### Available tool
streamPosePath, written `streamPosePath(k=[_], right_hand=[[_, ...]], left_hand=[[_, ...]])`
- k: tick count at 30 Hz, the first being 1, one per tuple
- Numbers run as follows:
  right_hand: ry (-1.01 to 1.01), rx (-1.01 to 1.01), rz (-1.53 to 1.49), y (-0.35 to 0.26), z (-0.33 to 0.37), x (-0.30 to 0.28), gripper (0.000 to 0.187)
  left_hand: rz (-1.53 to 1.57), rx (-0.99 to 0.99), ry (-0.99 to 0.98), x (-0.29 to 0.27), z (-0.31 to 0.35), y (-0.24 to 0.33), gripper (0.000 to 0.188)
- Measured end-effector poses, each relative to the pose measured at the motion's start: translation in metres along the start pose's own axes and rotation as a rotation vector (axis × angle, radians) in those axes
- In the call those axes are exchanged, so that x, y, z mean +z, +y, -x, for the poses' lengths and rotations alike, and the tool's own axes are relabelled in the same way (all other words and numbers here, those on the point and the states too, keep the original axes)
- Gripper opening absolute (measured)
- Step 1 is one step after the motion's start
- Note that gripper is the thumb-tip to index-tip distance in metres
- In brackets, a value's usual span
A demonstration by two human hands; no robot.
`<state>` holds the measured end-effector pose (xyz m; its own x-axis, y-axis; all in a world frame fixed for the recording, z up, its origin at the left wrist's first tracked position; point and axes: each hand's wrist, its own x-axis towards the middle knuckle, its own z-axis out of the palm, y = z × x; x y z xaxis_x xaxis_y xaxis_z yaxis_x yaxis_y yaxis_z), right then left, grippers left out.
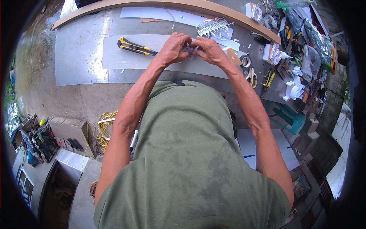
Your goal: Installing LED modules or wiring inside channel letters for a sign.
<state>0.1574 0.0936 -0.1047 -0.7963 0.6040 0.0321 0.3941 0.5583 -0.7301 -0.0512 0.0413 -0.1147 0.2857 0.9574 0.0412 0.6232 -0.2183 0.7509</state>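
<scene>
My left hand (176,48) and my right hand (209,51) meet over the table, fingers bent and pinched together. Between the fingertips shows a small whitish, translucent piece (189,49), perhaps plastic; its shape is mostly covered by the fingers. Beneath them lies a long pale grey sheet (126,61). On that sheet, left of my left hand, rests a yellow and black utility knife (136,46). A thin pale cord (173,23) runs down to the left hand. Just beyond the right hand lies a cluster of white ladder-like plastic strips (214,27).
A long brown bar (160,3) edges the table's far side. Right of my right hand are a tape roll (246,61), scissors (251,78), and a yellow-handled tool (269,79). White plastic fittings (295,90) and bags crowd the right end. A green stool (293,120) stands below.
</scene>
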Motion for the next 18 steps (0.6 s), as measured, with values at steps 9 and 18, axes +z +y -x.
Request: streamPosePath(k=[9,18], right_hand=[[0.047,0.006,0.106,-0.006,0.011,-0.007,0.027],[0.161,-0.044,0.322,-0.006,0.019,0.0,0.015]], left_hand=[[0.023,-0.152,-0.151,-0.01,-0.011,0.008,0.028],[0.064,-0.17,-0.121,-0.008,-0.011,0.006,0.028]])
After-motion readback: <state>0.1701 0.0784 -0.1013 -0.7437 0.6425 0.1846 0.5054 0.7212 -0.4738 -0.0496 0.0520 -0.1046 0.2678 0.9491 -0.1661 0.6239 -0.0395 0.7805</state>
